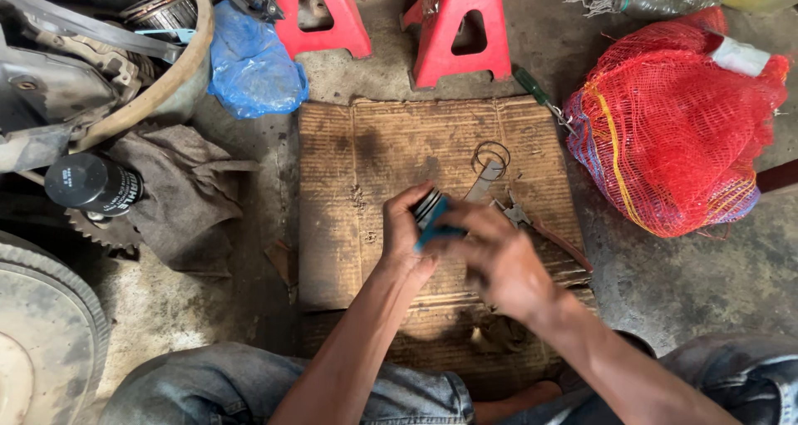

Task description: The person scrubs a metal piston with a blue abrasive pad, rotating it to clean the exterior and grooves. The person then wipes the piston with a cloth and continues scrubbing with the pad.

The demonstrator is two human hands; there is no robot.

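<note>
My left hand (405,229) grips a small round metal part (426,205) with grooved sides, held over a sheet of brown cardboard (357,167). My right hand (499,259), blurred by motion, holds a small blue strip or tool (432,224) against that part. On the cardboard just beyond the hands lie a thin wire ring (490,156), a flat metal piece (484,184) and pliers with reddish handles (544,229).
Two red jack stands (461,26) stand at the back. A red mesh sack (673,126) lies to the right, a green-handled screwdriver (536,92) beside it. On the left are a blue plastic bag (253,67), grey rags (179,192), a black oil filter (90,184) and engine parts (75,67).
</note>
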